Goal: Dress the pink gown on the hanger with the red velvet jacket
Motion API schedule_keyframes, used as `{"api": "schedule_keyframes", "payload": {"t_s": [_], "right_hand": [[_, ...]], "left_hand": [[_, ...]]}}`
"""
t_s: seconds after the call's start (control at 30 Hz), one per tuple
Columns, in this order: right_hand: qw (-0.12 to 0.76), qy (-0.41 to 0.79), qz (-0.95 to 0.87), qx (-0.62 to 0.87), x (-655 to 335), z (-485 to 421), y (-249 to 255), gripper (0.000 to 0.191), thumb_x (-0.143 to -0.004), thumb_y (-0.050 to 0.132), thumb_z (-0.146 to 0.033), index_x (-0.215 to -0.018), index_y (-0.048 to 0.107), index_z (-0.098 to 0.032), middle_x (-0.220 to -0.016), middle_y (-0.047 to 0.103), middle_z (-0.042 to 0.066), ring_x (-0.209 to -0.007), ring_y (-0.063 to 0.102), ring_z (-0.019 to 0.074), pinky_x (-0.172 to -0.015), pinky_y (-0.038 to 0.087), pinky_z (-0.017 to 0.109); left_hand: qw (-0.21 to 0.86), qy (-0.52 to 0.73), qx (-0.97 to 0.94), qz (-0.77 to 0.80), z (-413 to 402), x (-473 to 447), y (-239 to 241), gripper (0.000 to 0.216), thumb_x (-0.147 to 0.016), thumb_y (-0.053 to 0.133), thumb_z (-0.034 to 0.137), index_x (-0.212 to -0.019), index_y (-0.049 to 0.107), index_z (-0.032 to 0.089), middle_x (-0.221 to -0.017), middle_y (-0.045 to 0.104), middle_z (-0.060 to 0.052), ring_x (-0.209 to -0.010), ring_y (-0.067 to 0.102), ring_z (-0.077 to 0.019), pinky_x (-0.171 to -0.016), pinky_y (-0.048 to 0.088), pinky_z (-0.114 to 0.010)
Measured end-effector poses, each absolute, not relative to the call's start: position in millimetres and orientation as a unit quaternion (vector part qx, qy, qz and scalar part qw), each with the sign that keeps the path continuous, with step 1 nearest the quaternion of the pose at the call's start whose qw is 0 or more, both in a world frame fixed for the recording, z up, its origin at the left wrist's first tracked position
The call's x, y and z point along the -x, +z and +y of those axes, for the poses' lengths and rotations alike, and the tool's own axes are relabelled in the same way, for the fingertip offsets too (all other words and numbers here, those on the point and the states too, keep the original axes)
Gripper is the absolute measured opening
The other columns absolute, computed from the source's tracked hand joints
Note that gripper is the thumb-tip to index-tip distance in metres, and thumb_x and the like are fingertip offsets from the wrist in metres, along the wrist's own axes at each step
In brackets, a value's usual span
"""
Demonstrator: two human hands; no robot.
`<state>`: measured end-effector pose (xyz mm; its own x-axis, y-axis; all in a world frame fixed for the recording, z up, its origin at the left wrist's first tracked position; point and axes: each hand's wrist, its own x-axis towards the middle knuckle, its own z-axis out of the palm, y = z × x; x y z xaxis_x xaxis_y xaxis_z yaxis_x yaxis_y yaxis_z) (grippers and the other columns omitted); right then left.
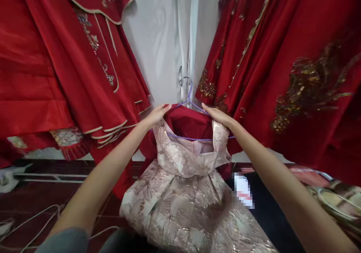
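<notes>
Straps (220,133) of the brocade dress (188,198) come up to the sloping sides of the purple hanger (188,101) under your left hand (158,115) and right hand (218,116), each closed around one strap top, seemingly to keep both shoulders level and spread. Your grip hides whether they loop fully over the wire, while the dress sits in front of dark red fabric (187,120), draping toward you.

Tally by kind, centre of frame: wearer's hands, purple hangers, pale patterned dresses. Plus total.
Left hand and right hand: 2
Purple hanger: 1
Pale patterned dress: 1
Total: 4
</notes>
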<state>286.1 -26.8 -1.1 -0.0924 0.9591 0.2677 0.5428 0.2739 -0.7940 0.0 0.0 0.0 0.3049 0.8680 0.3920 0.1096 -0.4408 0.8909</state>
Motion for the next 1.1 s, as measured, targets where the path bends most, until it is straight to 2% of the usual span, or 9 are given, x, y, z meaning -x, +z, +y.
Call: {"api": "schedule_keyframes", "payload": {"t_s": [0.17,0.33,0.47,0.53,0.6,0.73,0.9,1.07,1.1], "right_hand": [[0.356,0.282,-0.666,0.591,-296,-30,-5,0.064,-0.074,0.05,-0.073,-0.073,0.074,-0.015,-0.076,0.072,0.008,-0.086,0.065,0.0274,-0.087,0.045,0.037],[0.387,0.303,-0.597,0.634,-324,-37,-21,0.057,-0.07,0.054,-0.073,-0.063,0.067,-0.018,-0.06,0.066,0.004,-0.063,0.06,0.0195,-0.067,0.045,0.029],[0.434,0.136,-0.61,0.649,-326,-40,-19,0.062,-0.069,0.05,-0.078,-0.045,0.046,-0.02,-0.043,0.042,-0.003,-0.05,0.043,0.0131,-0.055,0.034,0.026],[0.466,0.056,-0.613,0.635,-315,-39,-10,0.064,-0.071,0.047,-0.078,-0.043,0.038,-0.021,-0.043,0.034,-0.003,-0.05,0.038,0.0121,-0.055,0.031,0.026],[0.49,0.019,-0.619,0.614,-298,-38,2,0.064,-0.075,0.044,-0.076,-0.043,0.035,-0.021,-0.044,0.033,-0.003,-0.05,0.038,0.0119,-0.056,0.031,0.026],[0.494,0.004,-0.614,0.616,-259,-35,19,0.062,-0.078,0.041,-0.074,-0.045,0.04,-0.022,-0.046,0.042,-0.001,-0.051,0.043,0.0145,-0.057,0.032,0.027],[0.463,0.047,-0.655,0.596,-256,-27,38,0.054,-0.074,0.053,-0.068,-0.051,0.044,-0.021,-0.051,0.047,-0.002,-0.055,0.045,0.0135,-0.059,0.034,0.026],[0.375,0.135,-0.772,0.495,-327,-26,66,0.026,-0.066,0.067,-0.038,-0.073,0.051,-0.02,-0.062,0.051,-0.004,-0.057,0.045,0.0106,-0.056,0.036,0.023],[0.358,0.135,-0.781,0.493,-343,-29,69,0.026,-0.062,0.069,-0.032,-0.077,0.051,-0.02,-0.065,0.052,-0.005,-0.058,0.046,0.0105,-0.057,0.037,0.022]], "left_hand": [[0.39,0.492,-0.698,0.346,5,3,-2,0.044,-0.075,0.065,0.053,-0.097,0.067,0.015,-0.106,0.069,-0.007,-0.099,0.06,-0.0202,-0.093,0.04,-0.032],[0.417,0.487,-0.69,0.335,2,1,-1,0.042,-0.074,0.066,0.052,-0.092,0.067,0.015,-0.098,0.07,-0.006,-0.093,0.06,-0.0186,-0.09,0.041,-0.031],[0.439,0.497,-0.669,0.336,-7,-5,0,0.04,-0.071,0.069,0.05,-0.088,0.066,0.015,-0.09,0.07,-0.004,-0.089,0.061,-0.0181,-0.089,0.042,-0.03],[0.453,0.499,-0.658,0.336,-13,-9,1,0.041,-0.069,0.071,0.05,-0.087,0.066,0.014,-0.087,0.071,-0.004,-0.088,0.062,-0.0184,-0.088,0.043,-0.031],[0.474,0.498,-0.645,0.333,-17,-13,1,0.042,-0.068,0.072,0.051,-0.087,0.065,0.014,-0.084,0.071,-0.004,-0.086,0.063,-0.0187,-0.087,0.044,-0.032],[0.478,0.509,-0.629,0.342,-21,-18,1,0.041,-0.067,0.073,0.05,-0.085,0.064,0.015,-0.083,0.071,-0.003,-0.085,0.064,-0.0185,-0.089,0.045,-0.032],[0.487,0.51,-0.626,0.332,-16,-19,-3,0.038,-0.069,0.072,0.048,-0.086,0.065,0.015,-0.083,0.071,-0.003,-0.086,0.064,-0.0182,-0.09,0.044,-0.032],[0.494,0.513,-0.621,0.329,-10,-18,-9,0.039,-0.069,0.071,0.05,-0.086,0.065,0.015,-0.083,0.072,-0.002,-0.083,0.064,-0.0172,-0.089,0.044,-0.031],[0.49,0.515,-0.62,0.332,-9,-17,-10,0.04,-0.068,0.071,0.05,-0.086,0.065,0.015,-0.082,0.071,-0.002,-0.082,0.064,-0.0173,-0.088,0.044,-0.031]]}}
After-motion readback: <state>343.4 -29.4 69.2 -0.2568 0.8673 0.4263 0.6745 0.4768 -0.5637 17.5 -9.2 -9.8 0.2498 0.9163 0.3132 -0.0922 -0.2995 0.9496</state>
